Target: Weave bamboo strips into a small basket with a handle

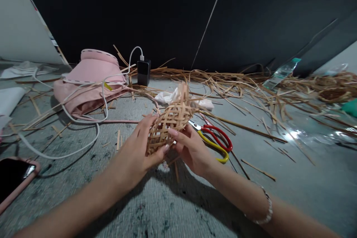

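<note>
A small woven piece of tan strips, open-meshed and rounded, is held up in the middle of the head view, loose strip ends rising at its top. My left hand grips its left and lower edge, the thumb along the bottom. On the lower right side my right hand pinches it, thumb on the near face and fingers partly hidden behind. Just right of the piece lie scissors with red and yellow handles, touched by neither hand.
Loose strips lie along the dark wall. At left are a pink visor hat, a white cable and a phone. A black power bank stands behind; a plastic bottle leans at right.
</note>
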Demonstrator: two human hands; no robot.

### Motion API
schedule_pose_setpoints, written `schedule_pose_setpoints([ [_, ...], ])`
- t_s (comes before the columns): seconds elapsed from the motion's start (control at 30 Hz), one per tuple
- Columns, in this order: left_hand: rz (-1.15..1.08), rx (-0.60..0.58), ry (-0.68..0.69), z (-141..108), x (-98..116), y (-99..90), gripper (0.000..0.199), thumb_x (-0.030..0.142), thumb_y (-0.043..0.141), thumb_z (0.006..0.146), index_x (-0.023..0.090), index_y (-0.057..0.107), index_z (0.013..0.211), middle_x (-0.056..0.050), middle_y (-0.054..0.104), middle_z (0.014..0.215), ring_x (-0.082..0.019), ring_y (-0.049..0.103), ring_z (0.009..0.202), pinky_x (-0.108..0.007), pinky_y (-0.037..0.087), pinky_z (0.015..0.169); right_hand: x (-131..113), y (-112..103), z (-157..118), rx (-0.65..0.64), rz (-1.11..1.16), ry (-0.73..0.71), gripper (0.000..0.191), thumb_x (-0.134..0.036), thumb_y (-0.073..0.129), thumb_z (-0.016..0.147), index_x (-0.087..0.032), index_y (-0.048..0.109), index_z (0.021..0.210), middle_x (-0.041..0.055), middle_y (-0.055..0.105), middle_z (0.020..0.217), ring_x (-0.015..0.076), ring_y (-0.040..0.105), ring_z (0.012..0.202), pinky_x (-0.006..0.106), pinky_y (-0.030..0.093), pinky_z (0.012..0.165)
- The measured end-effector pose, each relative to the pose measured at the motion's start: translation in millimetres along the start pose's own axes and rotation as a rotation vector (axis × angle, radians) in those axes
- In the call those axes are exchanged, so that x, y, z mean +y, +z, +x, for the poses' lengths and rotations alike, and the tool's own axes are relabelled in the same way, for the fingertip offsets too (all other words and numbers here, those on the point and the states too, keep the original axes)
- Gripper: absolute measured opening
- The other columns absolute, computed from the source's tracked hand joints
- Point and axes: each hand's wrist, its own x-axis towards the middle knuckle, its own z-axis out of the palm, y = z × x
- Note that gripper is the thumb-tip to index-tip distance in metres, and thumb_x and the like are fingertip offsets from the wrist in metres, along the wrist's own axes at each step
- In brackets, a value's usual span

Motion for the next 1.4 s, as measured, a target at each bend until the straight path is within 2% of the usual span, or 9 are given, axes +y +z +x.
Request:
schedule_pose_setpoints([
  [0.1, 0.149, 0.085, 0.109, -3, -1, 6.4, 0.053, 0.039, 0.041, 0.095, 0.024, 0.023, 0.142, -0.014, 0.038, 0.146, -0.027, 0.035, 0.136, -0.052, 0.035, 0.109, 3, -2, 2, 0.022, 0.021, -0.006, 0.043, -0.027, 0.074, 0.072, -0.023, 0.061, 0.113, 0.0058, 0.068, 0.112, 0.0220, 0.064, 0.102, 0.039, 0.047, 0.097],
  [0.27, 0.222, 0.060, 0.182, -5, -11, 19.8, 0.058, 0.036, 0.032, 0.098, 0.027, 0.004, 0.148, -0.015, 0.030, 0.151, -0.026, 0.029, 0.139, -0.051, 0.035, 0.109, 9, -5, 3, 0.058, 0.052, 0.048, 0.044, -0.027, 0.075, 0.071, -0.022, 0.064, 0.113, 0.0057, 0.071, 0.107, 0.0230, 0.066, 0.096, 0.041, 0.049, 0.092],
  [0.43, 0.294, 0.111, 0.218, -5, -20, 27.8, 0.058, 0.033, 0.030, 0.098, 0.020, 0.004, 0.148, -0.019, 0.036, 0.146, -0.029, 0.037, 0.134, -0.051, 0.039, 0.106, 16, -9, 5, 0.042, 0.098, 0.059, 0.043, -0.026, 0.075, 0.072, -0.022, 0.064, 0.114, 0.0050, 0.072, 0.103, 0.0215, 0.067, 0.089, 0.039, 0.052, 0.085],
  [0.63, 0.358, 0.141, 0.235, -5, -23, 34.5, 0.056, 0.032, 0.026, 0.099, 0.017, 0.004, 0.148, -0.021, 0.043, 0.139, -0.031, 0.044, 0.128, -0.052, 0.043, 0.101, 16, -8, 4, 0.076, 0.035, 0.063, 0.043, -0.029, 0.076, 0.070, -0.022, 0.066, 0.110, 0.0064, 0.070, 0.109, 0.0219, 0.066, 0.095, 0.039, 0.050, 0.090],
  [0.83, 0.272, 0.109, 0.240, -1, -21, 21.5, 0.052, 0.028, 0.028, 0.099, 0.016, 0.010, 0.147, -0.020, 0.035, 0.147, -0.028, 0.035, 0.136, -0.049, 0.038, 0.107, 17, -11, 7, 0.090, 0.002, 0.051, 0.046, -0.031, 0.075, 0.070, -0.023, 0.063, 0.114, 0.0073, 0.068, 0.114, 0.0244, 0.064, 0.100, 0.041, 0.051, 0.088],
  [0.93, 0.226, 0.201, 0.219, 0, -18, 11.0, 0.050, 0.028, 0.037, 0.097, 0.019, 0.019, 0.143, -0.017, 0.034, 0.149, -0.023, 0.032, 0.138, -0.044, 0.035, 0.111, 17, -12, 7, 0.100, 0.033, 0.034, 0.048, -0.032, 0.076, 0.070, -0.024, 0.062, 0.115, 0.0062, 0.067, 0.117, 0.0235, 0.063, 0.102, 0.040, 0.051, 0.089],
  [1.03, 0.188, 0.282, 0.257, -2, -14, 8.1, 0.043, 0.028, 0.049, 0.094, 0.020, 0.031, 0.132, -0.018, 0.037, 0.146, -0.023, 0.035, 0.136, -0.043, 0.035, 0.111, 14, -11, 6, 0.134, 0.036, 0.008, 0.044, -0.031, 0.076, 0.070, -0.024, 0.064, 0.112, 0.0051, 0.068, 0.113, 0.0221, 0.063, 0.103, 0.038, 0.049, 0.094],
  [1.2, 0.091, 0.178, 0.234, -5, -12, 11.8, 0.041, 0.027, 0.056, 0.089, 0.022, 0.033, 0.123, -0.020, 0.034, 0.147, -0.027, 0.037, 0.135, -0.046, 0.041, 0.107, 10, -6, 4, 0.108, 0.028, -0.014, 0.046, -0.027, 0.077, 0.068, -0.027, 0.065, 0.112, 0.0022, 0.071, 0.105, 0.0200, 0.065, 0.098, 0.035, 0.049, 0.094],
  [1.4, 0.015, 0.176, 0.190, -4, -13, 9.8, 0.044, 0.021, 0.058, 0.087, 0.023, 0.032, 0.123, -0.017, 0.041, 0.144, -0.026, 0.044, 0.131, -0.044, 0.044, 0.104, 11, -7, 6, 0.090, 0.047, -0.036, 0.052, -0.025, 0.079, 0.065, -0.029, 0.064, 0.115, 0.0000, 0.073, 0.099, 0.0189, 0.066, 0.097, 0.032, 0.050, 0.091],
])
